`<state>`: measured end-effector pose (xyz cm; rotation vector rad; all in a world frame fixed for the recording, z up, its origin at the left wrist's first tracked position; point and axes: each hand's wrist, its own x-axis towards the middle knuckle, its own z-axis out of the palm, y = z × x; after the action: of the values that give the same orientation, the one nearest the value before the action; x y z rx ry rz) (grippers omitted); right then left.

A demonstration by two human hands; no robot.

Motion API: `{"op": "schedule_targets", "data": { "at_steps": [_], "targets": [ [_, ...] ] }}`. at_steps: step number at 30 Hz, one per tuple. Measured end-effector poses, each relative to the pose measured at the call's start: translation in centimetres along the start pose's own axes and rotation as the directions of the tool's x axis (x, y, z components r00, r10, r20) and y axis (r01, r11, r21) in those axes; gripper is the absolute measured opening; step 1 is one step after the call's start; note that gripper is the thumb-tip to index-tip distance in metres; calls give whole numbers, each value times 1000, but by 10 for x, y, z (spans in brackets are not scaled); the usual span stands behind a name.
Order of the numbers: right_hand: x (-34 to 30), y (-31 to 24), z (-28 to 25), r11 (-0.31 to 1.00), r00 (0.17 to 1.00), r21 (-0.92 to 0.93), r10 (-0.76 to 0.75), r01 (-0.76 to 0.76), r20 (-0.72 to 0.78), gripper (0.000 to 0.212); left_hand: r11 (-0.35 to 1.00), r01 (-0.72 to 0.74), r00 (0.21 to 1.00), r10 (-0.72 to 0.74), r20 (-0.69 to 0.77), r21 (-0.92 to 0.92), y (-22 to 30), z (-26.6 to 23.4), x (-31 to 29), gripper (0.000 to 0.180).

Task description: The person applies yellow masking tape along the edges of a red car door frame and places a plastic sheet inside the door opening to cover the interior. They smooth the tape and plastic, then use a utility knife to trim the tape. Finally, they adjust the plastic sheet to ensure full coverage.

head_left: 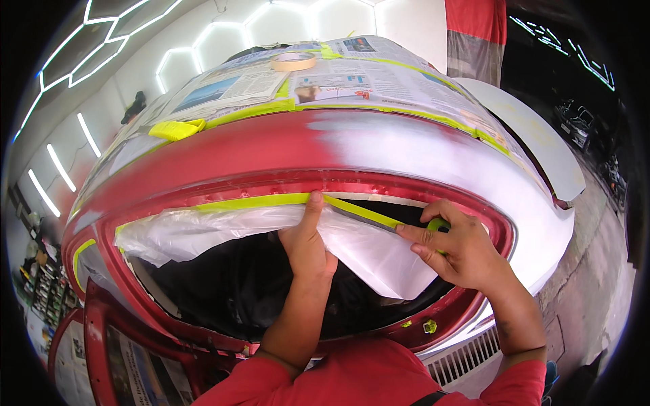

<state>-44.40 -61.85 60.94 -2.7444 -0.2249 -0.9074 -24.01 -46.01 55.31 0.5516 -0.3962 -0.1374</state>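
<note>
My right hand (467, 250) is closed round a roll of yellow-green masking tape (439, 225). From it a taut tape strip (365, 212) runs left to my left hand (308, 247). The left thumb presses the strip at the upper edge of a red car-body opening (271, 181); the other fingers are curled and partly hidden by translucent plastic masking film (203, 227). Left of the thumb, tape lies along the frame with the film hanging beneath it. Between my hands, more film droops as a loose flap over the dark interior.
Newspaper sheets (237, 91) edged with yellow-green tape cover the glass and roof. A pale tape roll (293, 61) and a yellow object (177, 129) rest on top. A red door (101, 325) stands open at lower left; a pale panel (535, 135) sticks out on the right.
</note>
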Motion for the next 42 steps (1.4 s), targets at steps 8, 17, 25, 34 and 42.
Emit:
{"op": "schedule_targets", "data": {
  "at_steps": [8,17,25,34,42],
  "targets": [
    [12,-11,0,925,981,-335,192,-180,3,37,1000,-6,999,6,40,10,-2,-1,-2,50],
    [22,-15,-6,913,962,-325,270,-245,34,33,996,-84,994,81,68,38,-6,6,-1,54],
    [24,-12,-7,921,967,-321,248,-218,53,32,993,-119,989,118,92,5,-8,8,-3,58],
    [25,-10,-8,919,975,-347,217,-185,55,32,994,-92,994,88,72,62,-28,26,-18,54],
    [24,-7,-7,924,977,-338,209,-180,52,33,996,-70,995,66,78,53,-35,26,-19,53]
  ]
}}
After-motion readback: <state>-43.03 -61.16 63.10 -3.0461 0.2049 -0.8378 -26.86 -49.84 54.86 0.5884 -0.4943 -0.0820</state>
